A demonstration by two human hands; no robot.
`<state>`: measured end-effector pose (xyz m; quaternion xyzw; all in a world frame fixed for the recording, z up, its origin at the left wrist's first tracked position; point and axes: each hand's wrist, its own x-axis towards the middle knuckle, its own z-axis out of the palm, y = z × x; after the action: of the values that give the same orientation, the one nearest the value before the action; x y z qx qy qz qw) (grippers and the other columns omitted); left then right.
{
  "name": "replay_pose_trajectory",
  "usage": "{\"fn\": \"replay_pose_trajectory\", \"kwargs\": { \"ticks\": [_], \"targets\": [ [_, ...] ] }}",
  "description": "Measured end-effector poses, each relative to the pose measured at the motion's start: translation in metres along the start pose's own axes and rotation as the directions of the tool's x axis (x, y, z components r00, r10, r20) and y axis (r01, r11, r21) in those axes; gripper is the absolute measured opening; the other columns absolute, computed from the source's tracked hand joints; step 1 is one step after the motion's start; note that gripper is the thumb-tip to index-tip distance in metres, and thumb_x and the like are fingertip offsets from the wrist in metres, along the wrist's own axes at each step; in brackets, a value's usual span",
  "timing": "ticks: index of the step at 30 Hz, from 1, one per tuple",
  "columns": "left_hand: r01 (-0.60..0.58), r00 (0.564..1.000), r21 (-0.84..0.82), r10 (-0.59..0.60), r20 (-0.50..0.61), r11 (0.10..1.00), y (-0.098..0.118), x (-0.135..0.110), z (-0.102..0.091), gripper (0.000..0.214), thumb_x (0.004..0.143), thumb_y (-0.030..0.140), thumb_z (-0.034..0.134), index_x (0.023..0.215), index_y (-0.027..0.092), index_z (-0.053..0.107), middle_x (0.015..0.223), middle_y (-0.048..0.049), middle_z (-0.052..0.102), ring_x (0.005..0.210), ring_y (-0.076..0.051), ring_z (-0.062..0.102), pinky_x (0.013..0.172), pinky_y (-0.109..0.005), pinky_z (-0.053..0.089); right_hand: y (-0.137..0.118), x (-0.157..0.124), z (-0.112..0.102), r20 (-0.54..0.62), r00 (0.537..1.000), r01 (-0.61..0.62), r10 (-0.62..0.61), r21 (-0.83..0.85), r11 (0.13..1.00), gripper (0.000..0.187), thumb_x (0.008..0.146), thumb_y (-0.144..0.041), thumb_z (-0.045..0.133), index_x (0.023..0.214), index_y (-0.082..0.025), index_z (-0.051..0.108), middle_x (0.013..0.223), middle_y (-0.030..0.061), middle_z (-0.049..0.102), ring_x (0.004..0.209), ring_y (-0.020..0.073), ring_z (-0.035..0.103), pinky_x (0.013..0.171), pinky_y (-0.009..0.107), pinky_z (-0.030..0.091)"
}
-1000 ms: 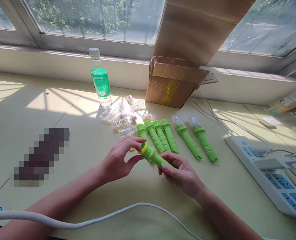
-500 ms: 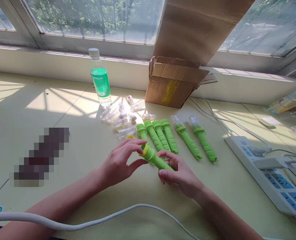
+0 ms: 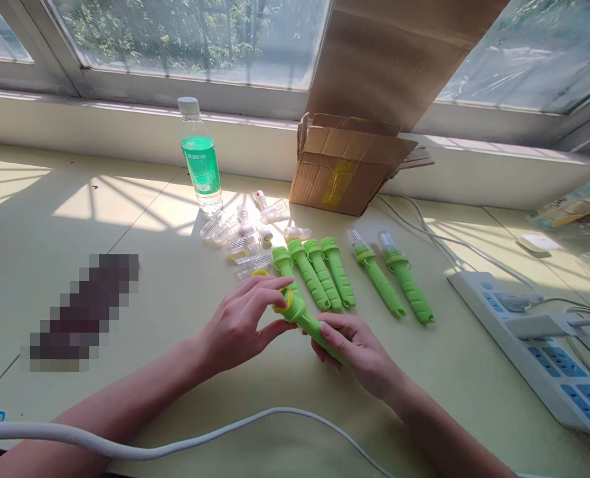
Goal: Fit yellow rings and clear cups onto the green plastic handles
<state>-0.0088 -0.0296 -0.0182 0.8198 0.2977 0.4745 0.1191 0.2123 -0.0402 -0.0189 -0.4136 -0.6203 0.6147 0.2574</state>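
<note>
Head view: one green threaded handle (image 3: 312,325), held above the tabletop (image 3: 255,388); right hand (image 3: 359,346), fingers wrapped round its shaft; left hand (image 3: 239,322), thumb and fingers clamped at the yellow ring (image 3: 289,300) on its mouth; four similar green handles (image 3: 310,277), just beyond.

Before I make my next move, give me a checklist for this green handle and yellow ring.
1. Green plastic handle with a threaded end gripped by the right hand: ok.
2. Left hand at the thin yellow ring on that end: ok.
3. Ring evenly seated: cannot tell, partly hidden by the left hand.
4. Long white cable apart from the handle: ok, it runs nearer you.
5. Clear bottle with green label and white cap upright: ok.
</note>
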Motion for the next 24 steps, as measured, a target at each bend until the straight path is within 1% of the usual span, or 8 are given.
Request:
{"fn": "replay_pose_trajectory", "kwargs": {
  "ticks": [2, 4, 7, 12, 15, 18, 22, 24],
  "targets": [
    [-0.016, 1.000, 0.008, 0.016, -0.019, 1.000, 0.0024, -0.0007, 0.0017, 0.030, 0.075, 0.013, 0.071, 0.094, 0.015, 0.048, 0.112, -0.0162, 0.065, 0.103, -0.022, 0.062, 0.084, -0.038, 0.056, -0.0011, -0.0009, 0.0003, -0.016, 0.999, -0.044, 0.044, 0.019, 0.999, 0.035, 0.089, -0.046, 0.052, 0.071, -0.016, 0.058, 0.055, -0.0023, 0.050, 0.046, 0.0072, 0.038, 0.041, 0.021, 0.027],
    [-0.044, 0.998, 0.014, 0.045, -0.034, 0.999, 0.0042, -0.0015, 0.0032, 0.030, 0.075, 0.012, 0.071, 0.094, 0.015, 0.048, 0.112, -0.0162, 0.065, 0.104, -0.022, 0.062, 0.084, -0.038, 0.056, -0.0023, -0.0017, 0.0014, -0.056, 0.994, -0.088, 0.089, 0.025, 0.996, 0.026, 0.080, -0.043, 0.066, 0.085, -0.018, 0.060, 0.055, -0.0036, 0.053, 0.045, 0.0072, 0.041, 0.039, 0.019, 0.028],
    [-0.049, 0.997, 0.029, 0.050, -0.053, 0.998, 0.0036, -0.0022, 0.0034, 0.031, 0.074, 0.014, 0.072, 0.094, 0.015, 0.049, 0.111, -0.0163, 0.065, 0.104, -0.022, 0.062, 0.084, -0.039, 0.056, -0.0026, -0.0019, 0.0036, -0.101, 0.986, -0.132, 0.134, 0.024, 0.991, 0.034, 0.072, -0.037, 0.075, 0.095, -0.020, 0.056, 0.057, -0.0041, 0.059, 0.043, 0.0064, 0.041, 0.037, 0.017, 0.028],
    [-0.041, 0.999, 0.049, 0.041, -0.003, 0.998, -0.0002, -0.0015, 0.0005, 0.031, 0.075, 0.015, 0.071, 0.096, 0.015, 0.048, 0.115, -0.0169, 0.064, 0.104, -0.023, 0.061, 0.085, -0.040, 0.055, 0.0039, -0.0002, 0.0023, -0.097, 0.989, -0.102, 0.107, 0.056, 0.993, 0.027, 0.081, -0.041, 0.064, 0.095, -0.019, 0.059, 0.063, -0.0010, 0.063, 0.037, 0.0053, 0.037, 0.036, 0.019, 0.028],
    [-0.060, 0.998, 0.107, 0.059, 0.014, 0.992, 0.0004, -0.0012, 0.0007, 0.027, 0.077, 0.011, 0.068, 0.096, 0.014, 0.049, 0.115, -0.0169, 0.064, 0.104, -0.024, 0.061, 0.084, -0.041, 0.056, 0.0038, 0.0008, -0.0006, -0.076, 0.997, -0.018, 0.014, -0.060, 0.998, 0.027, 0.085, -0.042, 0.059, 0.083, -0.016, 0.066, 0.058, -0.0007, 0.056, 0.047, 0.0086, 0.044, 0.046, 0.022, 0.034],
    [-0.048, 0.999, 0.128, 0.047, 0.014, 0.991, 0.0012, -0.0019, 0.0027, 0.025, 0.077, 0.011, 0.068, 0.093, 0.015, 0.049, 0.112, -0.0161, 0.065, 0.102, -0.024, 0.062, 0.082, -0.041, 0.057, -0.0009, 0.0005, -0.0015, -0.063, 0.997, 0.023, -0.034, -0.170, 0.985, 0.035, 0.089, -0.043, 0.052, 0.072, -0.015, 0.065, 0.058, -0.0003, 0.052, 0.054, 0.0101, 0.045, 0.052, 0.023, 0.035],
    [-0.023, 1.000, 0.101, 0.022, 0.008, 0.995, 0.0004, -0.0024, 0.0031, 0.025, 0.077, 0.014, 0.069, 0.092, 0.015, 0.049, 0.111, -0.0149, 0.066, 0.100, -0.023, 0.063, 0.082, -0.041, 0.056, -0.0034, -0.0013, -0.0003, -0.047, 0.999, 0.009, -0.015, -0.126, 0.992, 0.038, 0.091, -0.045, 0.048, 0.068, -0.016, 0.060, 0.060, 0.0002, 0.055, 0.050, 0.0085, 0.043, 0.047, 0.022, 0.033],
    [-0.021, 1.000, 0.066, 0.020, 0.022, 0.998, 0.0002, -0.0018, 0.0018, 0.027, 0.077, 0.016, 0.070, 0.093, 0.015, 0.049, 0.112, -0.0151, 0.065, 0.101, -0.022, 0.062, 0.085, -0.040, 0.056, -0.0015, -0.0018, -0.0002, -0.047, 0.999, -0.027, 0.025, -0.058, 0.998, 0.035, 0.090, -0.046, 0.049, 0.076, -0.017, 0.061, 0.060, 0.0003, 0.059, 0.044, 0.0077, 0.042, 0.042, 0.021, 0.032]
  ]
}}
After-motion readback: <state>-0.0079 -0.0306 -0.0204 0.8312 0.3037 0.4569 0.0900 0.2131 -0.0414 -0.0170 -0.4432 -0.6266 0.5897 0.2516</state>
